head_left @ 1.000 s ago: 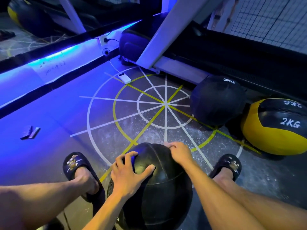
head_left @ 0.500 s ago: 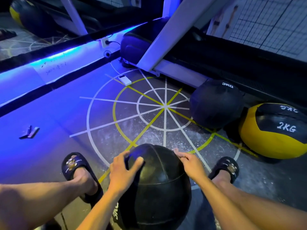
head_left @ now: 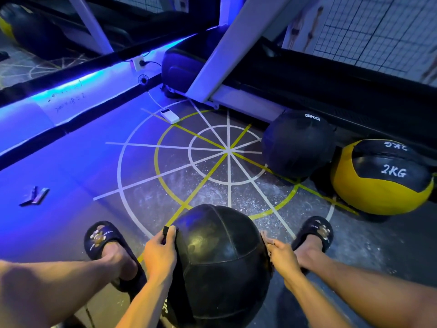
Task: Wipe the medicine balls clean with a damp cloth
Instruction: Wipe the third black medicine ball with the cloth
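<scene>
A black medicine ball [head_left: 220, 261] sits on the floor between my feet. My left hand [head_left: 160, 254] lies against its left side, thumb and fingers pinching a small dark tab [head_left: 166, 230]; I cannot tell whether that is cloth or part of the ball. My right hand [head_left: 280, 254] presses against the ball's right side with fingers pointing forward. Further off at the right, a black ball marked 3KG [head_left: 299, 143] and a yellow-and-black ball marked 2KG [head_left: 383, 178] rest against the treadmill base.
A treadmill [head_left: 236, 100] with a white slanted post stands ahead. A white power brick [head_left: 169, 116] and its cable lie on the floor's circle markings. A mirror wall with a blue light strip [head_left: 71, 95] runs along the left. A small dark object [head_left: 35, 196] lies at left.
Both hands have slid from the top of the black ball down to its sides. The left hand, earlier spread on the ball, now pinches the dark tab.
</scene>
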Available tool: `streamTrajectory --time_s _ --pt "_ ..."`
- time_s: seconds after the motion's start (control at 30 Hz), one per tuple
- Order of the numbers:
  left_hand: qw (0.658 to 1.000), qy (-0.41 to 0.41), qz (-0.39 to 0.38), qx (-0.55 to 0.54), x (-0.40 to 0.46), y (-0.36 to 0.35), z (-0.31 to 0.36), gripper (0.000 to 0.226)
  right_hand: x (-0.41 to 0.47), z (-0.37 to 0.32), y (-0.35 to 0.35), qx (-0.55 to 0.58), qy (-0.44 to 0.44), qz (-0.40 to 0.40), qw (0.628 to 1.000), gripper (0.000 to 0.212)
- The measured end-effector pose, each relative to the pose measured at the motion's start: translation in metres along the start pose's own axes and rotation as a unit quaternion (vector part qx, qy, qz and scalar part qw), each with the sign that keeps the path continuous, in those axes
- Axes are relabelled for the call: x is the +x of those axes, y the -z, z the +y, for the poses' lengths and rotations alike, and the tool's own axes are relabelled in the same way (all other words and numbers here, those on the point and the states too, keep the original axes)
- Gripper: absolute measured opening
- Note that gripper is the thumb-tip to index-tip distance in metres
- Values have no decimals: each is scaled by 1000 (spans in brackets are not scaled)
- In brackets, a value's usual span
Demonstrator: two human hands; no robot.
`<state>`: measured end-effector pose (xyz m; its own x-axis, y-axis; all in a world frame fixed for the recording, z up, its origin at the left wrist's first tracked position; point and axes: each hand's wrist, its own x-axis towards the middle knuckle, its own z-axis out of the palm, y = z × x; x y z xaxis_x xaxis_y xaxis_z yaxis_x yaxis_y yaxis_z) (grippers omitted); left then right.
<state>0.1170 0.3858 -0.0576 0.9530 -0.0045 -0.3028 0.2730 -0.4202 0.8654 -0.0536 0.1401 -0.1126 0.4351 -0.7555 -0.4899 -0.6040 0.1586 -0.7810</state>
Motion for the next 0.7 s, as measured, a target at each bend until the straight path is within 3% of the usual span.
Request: streamTrajectory --time_s 0.17,0.33,0.43,0.53,0.63,0.7 --pt "999 -50 6 13 0 -10 18 26 3 14 3 57 -46 -2 997 28" --pt "983 -171 -26 63 -4 -26 34 49 -4 -13 0 131 3 21 991 19" --pt "969 -226 -54 81 -18 -29 39 24 -11 -37 -12 154 61 -18 986 36" --pt "961 -242 -47 122 -18 -18 38 28 -28 -48 -29 145 99 -37 984 39" --pt "960 -229 -38 157 -1 5 40 23 -36 -41 -40 135 114 -23 984 42" --pt "945 -263 -27 190 11 15 44 16 -36 -34 -49 103 121 -7 987 39"
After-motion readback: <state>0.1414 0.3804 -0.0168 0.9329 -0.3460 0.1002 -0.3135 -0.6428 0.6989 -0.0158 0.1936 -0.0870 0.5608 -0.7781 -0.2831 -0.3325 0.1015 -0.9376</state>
